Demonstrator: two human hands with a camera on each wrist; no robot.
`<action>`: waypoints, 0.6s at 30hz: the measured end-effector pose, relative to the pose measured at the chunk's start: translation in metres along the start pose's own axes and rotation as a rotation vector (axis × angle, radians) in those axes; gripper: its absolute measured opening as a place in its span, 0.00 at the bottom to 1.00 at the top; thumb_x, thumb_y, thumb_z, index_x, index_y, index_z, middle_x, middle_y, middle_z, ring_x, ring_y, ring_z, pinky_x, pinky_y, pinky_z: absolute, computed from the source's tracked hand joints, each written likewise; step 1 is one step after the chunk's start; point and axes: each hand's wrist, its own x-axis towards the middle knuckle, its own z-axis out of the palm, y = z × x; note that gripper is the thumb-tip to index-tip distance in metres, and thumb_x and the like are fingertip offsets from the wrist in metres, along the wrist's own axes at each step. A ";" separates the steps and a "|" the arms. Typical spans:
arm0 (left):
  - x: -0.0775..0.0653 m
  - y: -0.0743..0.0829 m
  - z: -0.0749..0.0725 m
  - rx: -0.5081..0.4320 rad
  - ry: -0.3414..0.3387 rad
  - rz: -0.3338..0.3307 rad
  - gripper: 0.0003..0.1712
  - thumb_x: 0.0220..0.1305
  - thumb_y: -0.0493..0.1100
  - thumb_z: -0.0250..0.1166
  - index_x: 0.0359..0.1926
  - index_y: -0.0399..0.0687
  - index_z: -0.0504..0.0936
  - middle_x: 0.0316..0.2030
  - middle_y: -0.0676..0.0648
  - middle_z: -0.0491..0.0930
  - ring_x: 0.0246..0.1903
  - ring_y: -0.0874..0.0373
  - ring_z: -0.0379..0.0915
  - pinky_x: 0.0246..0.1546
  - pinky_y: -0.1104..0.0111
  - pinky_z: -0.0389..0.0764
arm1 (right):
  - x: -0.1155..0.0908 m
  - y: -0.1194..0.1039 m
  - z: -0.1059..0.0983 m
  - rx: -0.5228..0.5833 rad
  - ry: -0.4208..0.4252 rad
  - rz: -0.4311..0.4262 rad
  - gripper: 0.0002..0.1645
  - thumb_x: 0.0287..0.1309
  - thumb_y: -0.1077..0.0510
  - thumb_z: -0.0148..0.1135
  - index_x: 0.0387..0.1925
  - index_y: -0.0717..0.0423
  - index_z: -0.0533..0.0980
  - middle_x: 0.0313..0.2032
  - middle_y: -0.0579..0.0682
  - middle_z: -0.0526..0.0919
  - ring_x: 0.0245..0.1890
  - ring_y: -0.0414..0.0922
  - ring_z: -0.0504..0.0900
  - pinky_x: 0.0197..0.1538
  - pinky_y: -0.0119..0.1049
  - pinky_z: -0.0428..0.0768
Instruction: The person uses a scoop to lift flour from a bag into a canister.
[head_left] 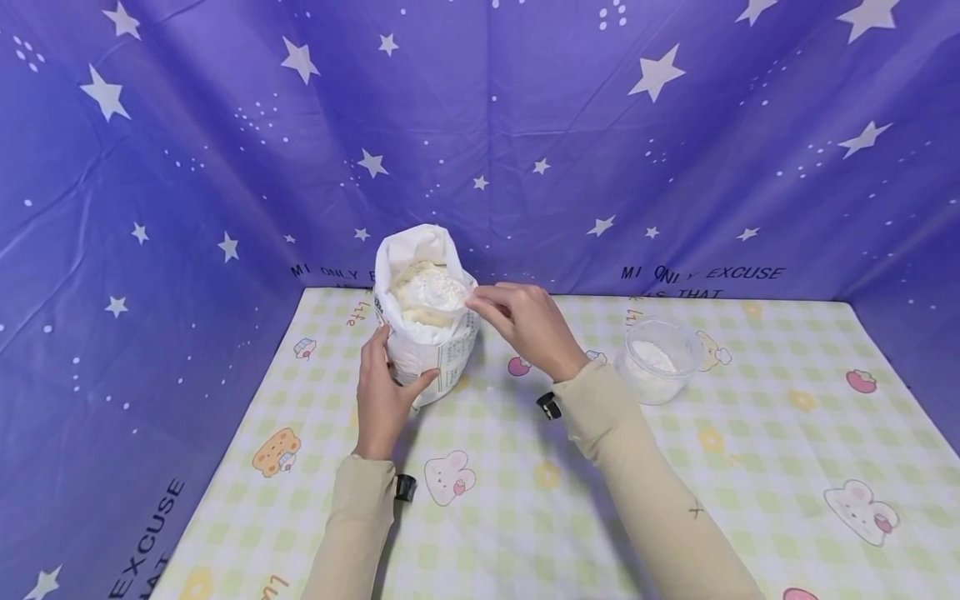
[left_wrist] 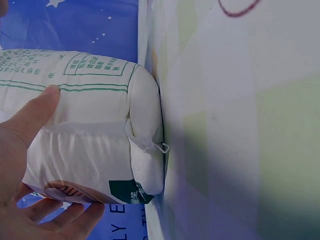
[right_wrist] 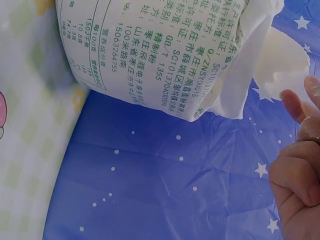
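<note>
starry backdrop (head_left: 517,92); left hand (head_left: 384,394) spread round sack (head_left: 452,354)

I find my left hand (head_left: 379,396) cut off at eight o'clock in the left wrist view, the bag (left_wrist: 90,111) at nine. My right hand (right_wrist: 299,172) is cut off at four o'clock in its wrist view; the white piece (right_wrist: 281,65) by its fingertips: unidentifiable.

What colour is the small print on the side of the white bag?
Green; the bag's small print shows best in the right wrist view.
</note>
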 end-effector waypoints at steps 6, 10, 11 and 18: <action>0.000 0.000 0.000 -0.001 0.001 -0.003 0.58 0.47 0.47 0.81 0.74 0.42 0.58 0.69 0.39 0.62 0.58 0.45 0.71 0.57 0.57 0.80 | -0.002 0.000 -0.002 0.018 0.012 0.005 0.15 0.68 0.49 0.60 0.43 0.54 0.86 0.31 0.46 0.86 0.24 0.38 0.76 0.34 0.34 0.78; 0.000 0.001 0.000 -0.010 -0.001 -0.007 0.58 0.47 0.47 0.81 0.74 0.43 0.58 0.69 0.39 0.62 0.59 0.45 0.70 0.58 0.57 0.80 | -0.004 0.000 -0.003 0.024 0.021 0.008 0.15 0.68 0.49 0.60 0.43 0.54 0.86 0.29 0.46 0.84 0.23 0.38 0.75 0.33 0.33 0.77; 0.000 0.001 0.000 -0.012 -0.002 -0.008 0.58 0.47 0.47 0.81 0.74 0.43 0.58 0.69 0.39 0.62 0.59 0.45 0.70 0.58 0.57 0.80 | -0.005 0.000 -0.004 0.028 0.025 0.008 0.15 0.68 0.49 0.60 0.44 0.54 0.86 0.29 0.46 0.84 0.23 0.38 0.75 0.32 0.33 0.77; 0.000 0.001 0.000 -0.009 0.000 -0.008 0.58 0.47 0.47 0.81 0.74 0.43 0.58 0.70 0.40 0.61 0.60 0.46 0.69 0.58 0.58 0.80 | -0.008 0.000 -0.007 0.041 0.058 0.015 0.16 0.68 0.51 0.61 0.45 0.57 0.86 0.28 0.47 0.83 0.22 0.38 0.74 0.32 0.33 0.77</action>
